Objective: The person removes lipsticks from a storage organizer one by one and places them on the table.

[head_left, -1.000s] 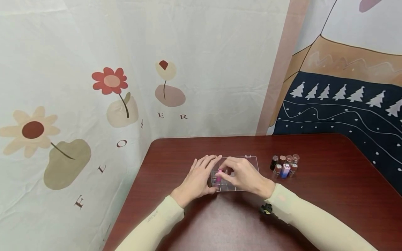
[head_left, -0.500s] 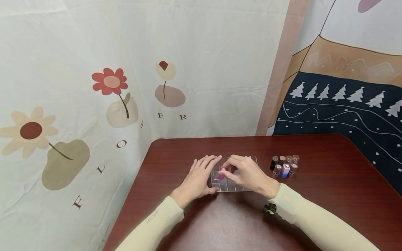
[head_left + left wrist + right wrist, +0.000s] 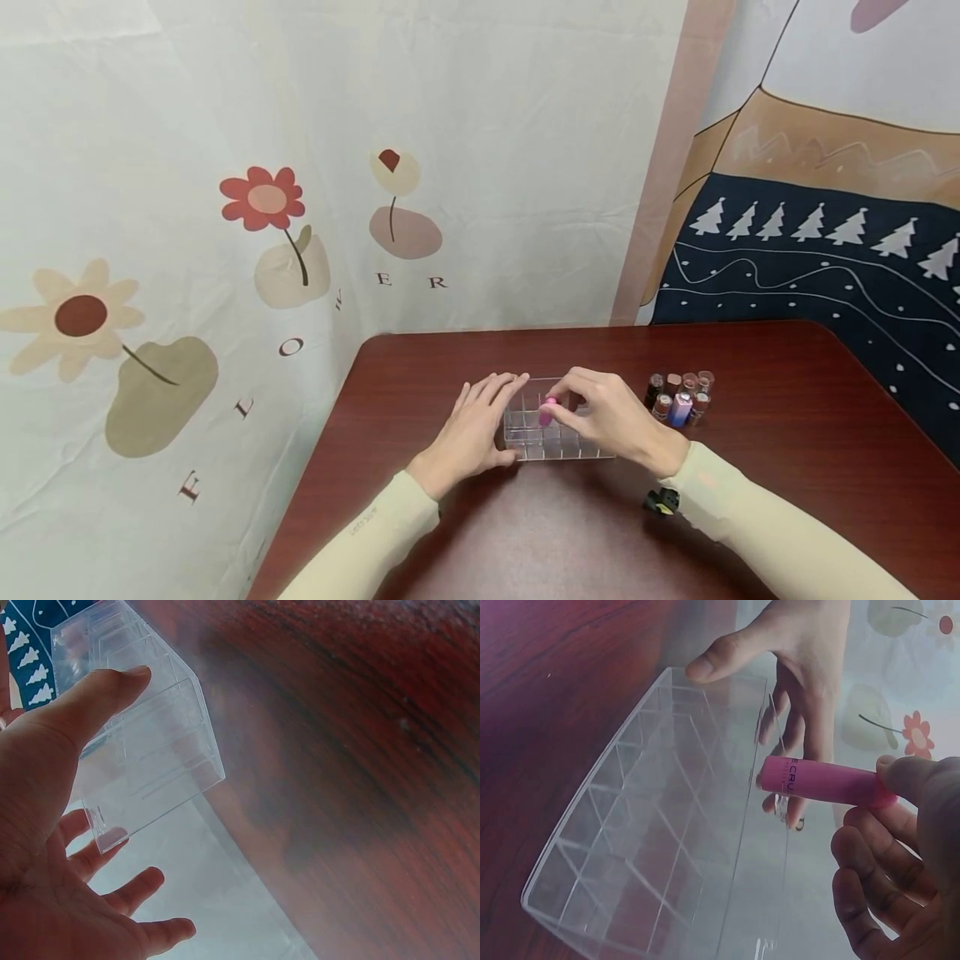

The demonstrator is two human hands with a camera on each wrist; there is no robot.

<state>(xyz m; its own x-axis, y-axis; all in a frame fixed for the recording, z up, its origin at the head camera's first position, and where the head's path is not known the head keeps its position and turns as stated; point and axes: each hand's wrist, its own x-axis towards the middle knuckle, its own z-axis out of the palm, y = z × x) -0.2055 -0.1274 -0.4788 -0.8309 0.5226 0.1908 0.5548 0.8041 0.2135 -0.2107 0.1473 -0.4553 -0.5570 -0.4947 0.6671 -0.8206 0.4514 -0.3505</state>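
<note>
A clear plastic organizer (image 3: 527,445) with divided compartments lies on the table. My right hand (image 3: 611,419) pinches a pink lipstick tube (image 3: 817,781) by one end, thumb against fingers. In the head view the tube overlaps the middle of the organizer; dark lettering shows on it in the right wrist view. My left hand (image 3: 468,423) rests at the organizer's left end, its fingers straight and spread. Seen from the left wrist, the thumb (image 3: 112,690) lies over the box and the fingertips (image 3: 142,889) reach past its other side.
Right of the organizer stands a cluster of several lipstick tubes, among them a pink-and-blue one (image 3: 681,410) and a black one (image 3: 654,389). The dark red wooden table (image 3: 420,367) meets a fabric backdrop (image 3: 510,208) printed with flowers.
My right hand has moved right with the pink lipstick tube, from the organizer's left end toward its middle. My left hand has stayed in place.
</note>
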